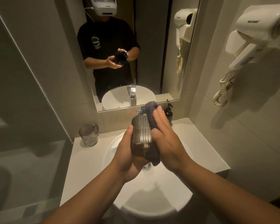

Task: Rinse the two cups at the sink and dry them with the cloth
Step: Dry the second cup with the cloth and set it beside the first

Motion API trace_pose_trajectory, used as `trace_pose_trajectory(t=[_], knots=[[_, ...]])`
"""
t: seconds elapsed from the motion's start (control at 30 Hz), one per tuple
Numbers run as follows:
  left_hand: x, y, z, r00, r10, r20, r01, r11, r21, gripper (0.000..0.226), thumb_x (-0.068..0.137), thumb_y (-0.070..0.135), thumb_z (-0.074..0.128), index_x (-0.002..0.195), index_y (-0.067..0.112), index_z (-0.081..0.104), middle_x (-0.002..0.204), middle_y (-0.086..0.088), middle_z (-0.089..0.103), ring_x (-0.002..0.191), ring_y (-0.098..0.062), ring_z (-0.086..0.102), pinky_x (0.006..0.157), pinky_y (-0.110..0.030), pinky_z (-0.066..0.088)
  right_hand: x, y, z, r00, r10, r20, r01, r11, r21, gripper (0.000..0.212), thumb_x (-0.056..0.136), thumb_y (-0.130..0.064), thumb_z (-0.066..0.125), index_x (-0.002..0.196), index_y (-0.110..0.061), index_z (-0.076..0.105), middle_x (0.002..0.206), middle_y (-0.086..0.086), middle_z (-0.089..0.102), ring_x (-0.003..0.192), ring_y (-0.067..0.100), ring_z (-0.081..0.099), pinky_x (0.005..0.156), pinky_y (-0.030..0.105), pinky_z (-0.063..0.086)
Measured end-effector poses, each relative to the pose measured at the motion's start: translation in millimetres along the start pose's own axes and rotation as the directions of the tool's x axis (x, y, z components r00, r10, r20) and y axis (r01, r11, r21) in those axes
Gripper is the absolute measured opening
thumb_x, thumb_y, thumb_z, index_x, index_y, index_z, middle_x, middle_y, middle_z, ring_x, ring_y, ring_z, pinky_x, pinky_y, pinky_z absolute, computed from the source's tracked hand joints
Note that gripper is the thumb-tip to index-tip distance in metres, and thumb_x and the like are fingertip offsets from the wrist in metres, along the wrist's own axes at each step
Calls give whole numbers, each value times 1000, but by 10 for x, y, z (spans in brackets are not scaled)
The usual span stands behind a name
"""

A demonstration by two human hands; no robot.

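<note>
A wall mirror [55,46] hangs above the basin and reflects a person in a black T-shirt wearing a white headset. A white wall-mounted hair dryer [255,38] with a coiled cord [221,92] hangs on the right-hand wall, and its reflection shows in the mirror. A dark pump bottle [169,113] stands on the counter [81,159] below the mirror's lower right corner.
</note>
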State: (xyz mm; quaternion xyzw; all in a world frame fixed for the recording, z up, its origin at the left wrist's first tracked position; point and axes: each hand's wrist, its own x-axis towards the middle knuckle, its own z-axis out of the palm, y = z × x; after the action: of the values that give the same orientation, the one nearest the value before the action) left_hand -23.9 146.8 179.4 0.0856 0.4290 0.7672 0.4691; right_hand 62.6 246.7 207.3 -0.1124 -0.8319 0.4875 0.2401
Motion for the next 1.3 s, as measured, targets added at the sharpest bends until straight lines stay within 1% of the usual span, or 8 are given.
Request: trace_pose_trajectory(t=[0.1,0.27,0.4,0.63,0.77,0.93,1.1,1.3], knots=[[73,3,-21,999,-10,35,9,999,31,61,102,59,27,134,21,63,138,-18,61,132,-37,54,115,-58,34,33,21,-15,995,78,-63,-66,983,171,63,94,-40,29,153,-36,10,161,-22,5,146,-4,10,121,38,23],[121,153,104,986,168,-18,-157,946,283,52,105,49,27,118,18,67,97,-4,76,91,-15,72,73,-31,54,7,13,-8,965,-256,-52,209,876,-434,62,95,-33,28,154,-22,13,161,-9,-1,150,8,-3,120,29,8],[86,182,222,984,180,5,-176,956,236,57,101,61,22,125,30,65,118,0,75,111,-14,70,87,-33,52,27,42,-6,864,-499,65,420,644,-639,60,92,-26,39,146,-1,31,157,17,22,150,30,12,121,44,14],[104,92,269,996,84,-37,-80,993,92,63,97,66,33,108,22,77,114,-15,75,100,-28,74,84,-44,55,19,85,-46,969,-214,-127,199,973,-120,57,96,-29,27,152,-16,24,159,-9,13,147,-1,10,117,13,12],[169,152,267,995,96,-41,-92,990,104,70,98,67,26,111,20,76,119,-14,73,106,-27,71,93,-42,52,125,104,-121,988,-50,-145,79,975,206,58,97,-30,26,154,-26,20,161,-11,20,146,3,20,119,41,28],[218,205,361,961,247,-124,-179,898,401,56,103,59,23,106,28,69,98,-3,78,93,-15,74,83,-36,54,145,108,-136,973,-191,-126,153,953,-261,60,96,-28,26,154,-14,17,163,1,11,150,9,8,122,35,19],[166,233,408,969,247,-20,-233,935,267,58,101,61,24,118,28,69,114,-2,76,108,-16,71,87,-33,54,113,103,-28,849,-529,-4,418,676,-607,57,93,-23,38,145,1,33,155,22,27,149,34,15,119,50,23],[160,234,325,987,151,-46,-144,981,128,77,93,74,29,120,15,69,113,-16,73,105,-30,71,94,-48,54,148,114,-93,969,-209,-133,221,972,80,61,95,-29,26,155,-18,18,163,-2,15,149,10,15,119,43,24]])
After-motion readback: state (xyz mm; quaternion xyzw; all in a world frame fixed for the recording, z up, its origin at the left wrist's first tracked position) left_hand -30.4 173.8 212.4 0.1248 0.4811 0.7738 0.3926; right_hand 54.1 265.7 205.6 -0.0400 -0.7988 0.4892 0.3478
